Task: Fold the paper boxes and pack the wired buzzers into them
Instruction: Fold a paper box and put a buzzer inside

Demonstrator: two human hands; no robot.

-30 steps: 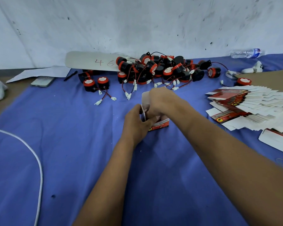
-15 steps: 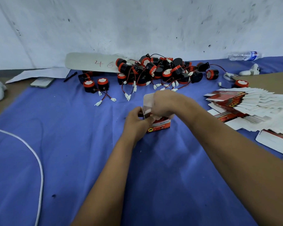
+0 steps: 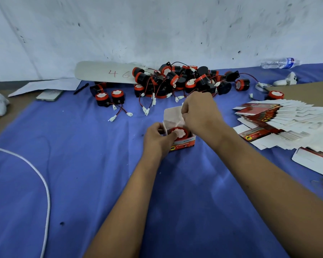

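1. The blue cloth covers the work surface; every place below is given relative to the open box.
2. The buzzer pile lies beyond the box, near the wall. Its wires are tangled, so a unit is likely to drag its neighbours when lifted; take hold of the rigid black-and-red body, not the thin leads.
3. The flat box blanks are fanned out to the right of the box. They appear light and thin, and probably crease easily; handle them by the edges.
4. The white board lies beyond and to the left of the box, and bears a handwritten "46" in red.
5. The right hand is above the box's far side, fingers curled and pinching the raised lid flap.
6. The left hand is at the box's near-left corner, fingers curled round the side wall, thumb touching the buzzer top.
7. The open box stands on the cloth between the hands. It carries a yellow animal emblem; the small print is unreadable.
8. One buzzer sits inside the box, red rim up.
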